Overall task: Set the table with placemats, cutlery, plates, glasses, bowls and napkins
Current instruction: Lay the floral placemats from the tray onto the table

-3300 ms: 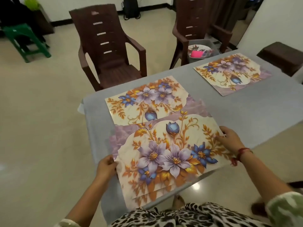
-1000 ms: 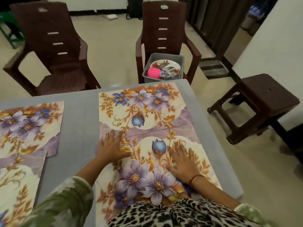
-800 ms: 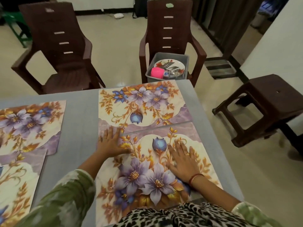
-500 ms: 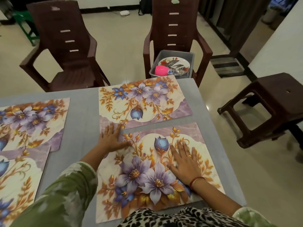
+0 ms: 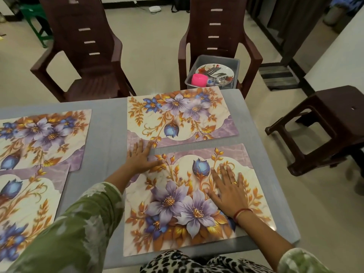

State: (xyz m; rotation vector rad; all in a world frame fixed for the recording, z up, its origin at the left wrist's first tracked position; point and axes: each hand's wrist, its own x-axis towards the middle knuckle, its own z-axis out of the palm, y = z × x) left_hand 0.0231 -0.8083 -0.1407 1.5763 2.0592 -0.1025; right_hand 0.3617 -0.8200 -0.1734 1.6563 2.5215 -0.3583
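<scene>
Purple-and-gold floral near placemat [image 5: 177, 205] lies flat on the grey table [image 5: 107, 134], at its near right corner. The right hand [image 5: 228, 191] rests on its middle, fingers straight and spread. The left hand [image 5: 140, 159] lies flat on its far left corner, fingertips reaching the far placemat [image 5: 177, 115] just beyond. To the left lie a far-left placemat [image 5: 43, 134] and a near-left placemat [image 5: 25, 203]. Behind the table, a grey tub [image 5: 235, 63] on a brown chair [image 5: 218, 26] holds a plate, cutlery and a pink cup [image 5: 199, 79]
</scene>
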